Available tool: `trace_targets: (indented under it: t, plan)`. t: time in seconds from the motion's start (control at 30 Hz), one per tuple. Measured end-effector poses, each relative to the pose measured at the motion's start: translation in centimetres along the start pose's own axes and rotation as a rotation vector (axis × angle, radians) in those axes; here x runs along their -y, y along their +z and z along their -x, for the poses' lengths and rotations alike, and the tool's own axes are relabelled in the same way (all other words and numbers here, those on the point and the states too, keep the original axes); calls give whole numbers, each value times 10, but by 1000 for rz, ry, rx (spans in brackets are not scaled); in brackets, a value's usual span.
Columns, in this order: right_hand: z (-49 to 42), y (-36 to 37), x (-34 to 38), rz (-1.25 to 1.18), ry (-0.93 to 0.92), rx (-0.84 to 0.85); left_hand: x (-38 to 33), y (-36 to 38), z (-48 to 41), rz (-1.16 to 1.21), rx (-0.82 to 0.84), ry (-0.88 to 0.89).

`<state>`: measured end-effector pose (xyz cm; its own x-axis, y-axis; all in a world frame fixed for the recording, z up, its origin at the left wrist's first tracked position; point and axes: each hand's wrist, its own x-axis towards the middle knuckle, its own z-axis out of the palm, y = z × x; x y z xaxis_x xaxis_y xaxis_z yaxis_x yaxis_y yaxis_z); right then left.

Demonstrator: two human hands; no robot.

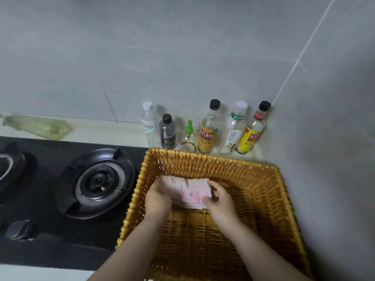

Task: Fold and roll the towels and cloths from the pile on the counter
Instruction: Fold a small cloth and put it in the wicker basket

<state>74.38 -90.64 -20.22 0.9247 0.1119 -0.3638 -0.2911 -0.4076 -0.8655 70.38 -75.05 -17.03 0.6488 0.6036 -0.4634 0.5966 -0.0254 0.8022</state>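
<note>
Two bare forearms came in from the lower edge, elbows cut off. Both hands were inside a woven basket point(274, 199) on the worktop point(30, 273), the basket's near rim out of frame. The left hand point(157, 196) was wrapped round the left end of a folded pink-and-white towel point(188, 192), fingertips hidden behind the cloth. The right hand point(218, 199) gripped the right end, fingers and thumb curled on it. Whether the towel touched the basket floor could not be told. Left of the basket lay a black hob point(50, 250) with one burner point(97, 182) whole, a second cut off at the frame edge, and a blurred knob point(19, 230). Behind the far rim stood six bottles point(208, 134) against the tiled wall point(182, 57), some bases hidden by the basket.
</note>
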Motion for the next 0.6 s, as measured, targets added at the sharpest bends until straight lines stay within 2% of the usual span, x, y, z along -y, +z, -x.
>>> trace_targets:
  t: [0.1,0.23,0.33,0.37,0.53,0.6]
  plan:
    - [-14,12,-11,20,29,-3,0,8,-8,35,-68,-33]
    - [-27,22,-22,82,6,-17,4,15,-13,8,-73,12]
    - [-33,27,-27,131,-8,-22,10,18,-16,-43,-35,-47]
    - [-33,28,-28,158,-15,-22,11,20,-16,-80,-8,-31]
    - [-39,29,-27,302,-33,-21,6,16,-18,-542,30,301]
    - [-40,26,-25,310,-38,9,9,14,-24,-535,54,231]
